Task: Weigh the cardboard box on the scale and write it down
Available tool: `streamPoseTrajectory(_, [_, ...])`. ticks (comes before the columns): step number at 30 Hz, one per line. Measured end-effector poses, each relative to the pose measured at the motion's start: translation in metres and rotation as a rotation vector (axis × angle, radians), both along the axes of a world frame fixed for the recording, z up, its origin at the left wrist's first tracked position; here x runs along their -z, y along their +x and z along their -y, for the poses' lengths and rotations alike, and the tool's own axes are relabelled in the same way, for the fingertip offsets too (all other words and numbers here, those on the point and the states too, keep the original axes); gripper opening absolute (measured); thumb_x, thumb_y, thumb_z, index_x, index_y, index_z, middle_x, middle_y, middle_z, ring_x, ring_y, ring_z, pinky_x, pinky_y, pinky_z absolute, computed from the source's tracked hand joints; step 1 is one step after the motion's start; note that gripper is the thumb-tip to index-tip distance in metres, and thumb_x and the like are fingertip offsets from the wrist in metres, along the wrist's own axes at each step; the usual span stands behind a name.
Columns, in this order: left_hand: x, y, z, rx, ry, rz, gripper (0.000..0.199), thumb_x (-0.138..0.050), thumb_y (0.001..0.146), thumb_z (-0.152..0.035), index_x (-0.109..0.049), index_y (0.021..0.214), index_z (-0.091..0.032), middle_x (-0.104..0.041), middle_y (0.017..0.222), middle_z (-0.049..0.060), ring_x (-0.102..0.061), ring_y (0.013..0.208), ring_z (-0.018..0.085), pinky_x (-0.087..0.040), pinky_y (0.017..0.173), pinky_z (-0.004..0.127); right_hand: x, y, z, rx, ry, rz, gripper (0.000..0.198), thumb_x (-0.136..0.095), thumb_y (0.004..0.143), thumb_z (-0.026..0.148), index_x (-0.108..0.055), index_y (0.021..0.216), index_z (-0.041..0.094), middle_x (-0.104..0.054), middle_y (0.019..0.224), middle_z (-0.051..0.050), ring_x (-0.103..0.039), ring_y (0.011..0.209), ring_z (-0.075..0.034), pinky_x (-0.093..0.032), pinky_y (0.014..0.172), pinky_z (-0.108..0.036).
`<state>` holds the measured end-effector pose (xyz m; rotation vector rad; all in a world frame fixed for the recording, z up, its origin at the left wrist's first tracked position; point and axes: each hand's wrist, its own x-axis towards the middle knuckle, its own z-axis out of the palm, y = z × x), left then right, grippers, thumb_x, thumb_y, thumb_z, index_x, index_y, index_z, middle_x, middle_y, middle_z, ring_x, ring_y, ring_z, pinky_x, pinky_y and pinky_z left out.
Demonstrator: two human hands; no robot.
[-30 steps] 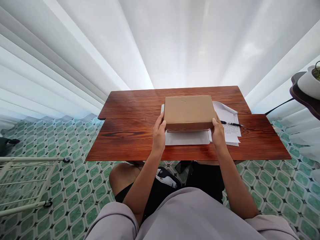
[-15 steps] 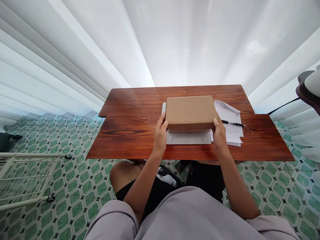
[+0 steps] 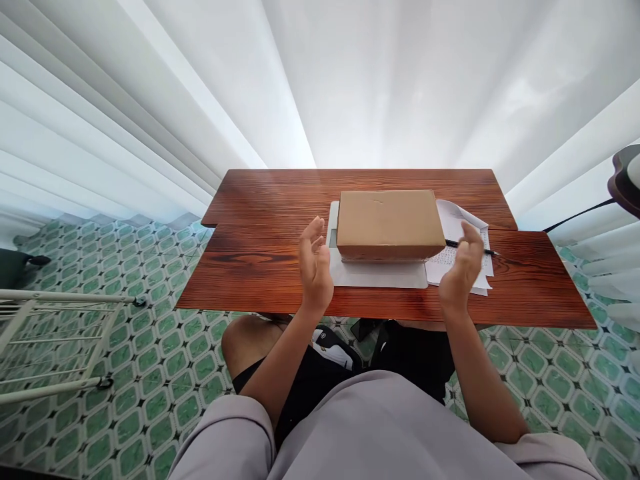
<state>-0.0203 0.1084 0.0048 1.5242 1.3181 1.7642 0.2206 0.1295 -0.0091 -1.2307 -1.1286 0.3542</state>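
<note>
A brown cardboard box (image 3: pixel 389 220) rests on a flat white tray-like object (image 3: pixel 377 275) on the wooden table. My left hand (image 3: pixel 315 270) hovers just left of the box, fingers apart and holding nothing. To the right of the box is my right hand (image 3: pixel 463 270), raised over the papers, also clear of the box and with its fingers loosely apart. Handwritten white sheets (image 3: pixel 440 270) lie beside the box, partly hidden by my right hand. A black pen (image 3: pixel 453 244) lies across them. What the underside of the box touches is partly hidden.
The reddish-brown table (image 3: pixel 260 267) has a stepped outline. White curtains (image 3: pixel 380 80) hang behind it. A pale metal rack (image 3: pixel 60 347) on casters stands at the left on the green tiled floor (image 3: pixel 165 400). A dark-edged piece of furniture (image 3: pixel 623 180) juts in at right.
Both hands have let go of the cardboard box and moved outward, left and right. The box stays on the white object. The view has shifted slightly.
</note>
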Motion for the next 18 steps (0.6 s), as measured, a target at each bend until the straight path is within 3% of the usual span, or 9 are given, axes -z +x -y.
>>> streamPoseTrajectory(2, [-0.009, -0.002, 0.009, -0.040, 0.190, -0.129, 0.038, -0.043, 0.101, -0.032, -0.052, 0.137, -0.026, -0.058, 0.130, 0.009, -0.055, 0.120, 0.021, -0.046, 0.098, 0.038, -0.008, -0.004, 0.007, 0.094, 0.248, 0.105, 0.034, -0.036, 0.101, 0.034, -0.067, 0.111, 0.024, -0.063, 0.114, -0.007, -0.057, 0.120, -0.024, -0.043, 0.109, -0.051])
streamPoseTrajectory(4, [-0.016, -0.002, 0.019, -0.001, 0.385, -0.284, 0.033, -0.044, 0.097, -0.029, -0.056, 0.127, -0.023, -0.063, 0.108, 0.008, -0.059, 0.099, 0.020, -0.049, 0.085, 0.037, -0.014, -0.009, 0.016, 0.042, 0.400, 0.188, 0.032, -0.036, 0.100, 0.032, -0.066, 0.092, 0.024, -0.061, 0.091, -0.005, -0.062, 0.098, -0.024, -0.050, 0.092, -0.047])
streamPoseTrajectory(7, [-0.019, 0.006, 0.038, 0.223, 0.614, -0.537, 0.019, -0.044, 0.094, -0.027, -0.062, 0.101, -0.023, -0.060, 0.081, 0.003, -0.056, 0.072, 0.016, -0.047, 0.065, 0.033, -0.015, -0.021, 0.031, -0.251, 0.423, 0.286, 0.032, -0.035, 0.099, 0.030, -0.058, 0.079, 0.024, -0.054, 0.075, -0.004, -0.055, 0.074, -0.022, -0.047, 0.071, -0.042])
streamPoseTrajectory(10, [-0.008, 0.025, 0.062, 0.526, 0.825, -0.742, 0.017, -0.052, 0.089, -0.029, -0.060, 0.075, -0.023, -0.052, 0.069, 0.000, -0.044, 0.054, 0.012, -0.033, 0.047, 0.030, -0.014, -0.040, 0.044, -0.599, 0.386, 0.342, 0.031, -0.034, 0.100, 0.028, -0.052, 0.076, 0.023, -0.050, 0.069, -0.003, -0.049, 0.066, -0.020, -0.042, 0.066, -0.039])
streamPoseTrajectory(14, [0.021, 0.052, 0.093, 0.801, 0.991, -0.809, 0.026, -0.059, 0.082, -0.025, -0.048, 0.058, -0.021, -0.037, 0.059, 0.000, -0.037, 0.049, 0.012, -0.029, 0.045, 0.028, -0.009, -0.067, 0.056, -0.957, 0.407, 0.374, 0.030, -0.031, 0.100, 0.025, -0.048, 0.076, 0.021, -0.048, 0.069, -0.003, -0.044, 0.065, -0.018, -0.039, 0.063, -0.035])
streamPoseTrajectory(16, [0.036, 0.060, 0.103, 0.817, 1.008, -0.986, 0.028, -0.058, 0.081, -0.026, -0.044, 0.057, -0.020, -0.024, 0.058, -0.002, -0.032, 0.048, 0.013, -0.028, 0.045, 0.028, -0.004, -0.079, 0.058, -1.057, 0.460, 0.374, 0.034, -0.028, 0.101, 0.024, -0.046, 0.073, 0.021, -0.046, 0.067, -0.003, -0.041, 0.064, -0.018, -0.039, 0.062, -0.033])
streamPoseTrajectory(17, [0.042, 0.061, 0.106, 0.775, 1.099, -1.178, 0.032, -0.053, 0.084, -0.031, -0.040, 0.057, -0.020, -0.018, 0.057, -0.002, -0.025, 0.047, 0.014, -0.026, 0.043, 0.027, -0.002, -0.084, 0.059, -1.091, 0.482, 0.385, 0.035, -0.027, 0.101, 0.024, -0.045, 0.071, 0.022, -0.045, 0.066, -0.002, -0.039, 0.063, -0.017, -0.039, 0.061, -0.032])
streamPoseTrajectory(18, [0.047, 0.062, 0.107, 0.655, 1.306, -1.523, 0.039, -0.041, 0.091, -0.035, -0.036, 0.056, -0.020, -0.011, 0.058, -0.001, -0.019, 0.046, 0.015, -0.026, 0.042, 0.027, 0.001, -0.089, 0.059, -1.119, 0.500, 0.404, 0.036, -0.027, 0.101, 0.024, -0.043, 0.069, 0.022, -0.043, 0.065, -0.002, -0.037, 0.062, -0.017, -0.037, 0.060, -0.032])
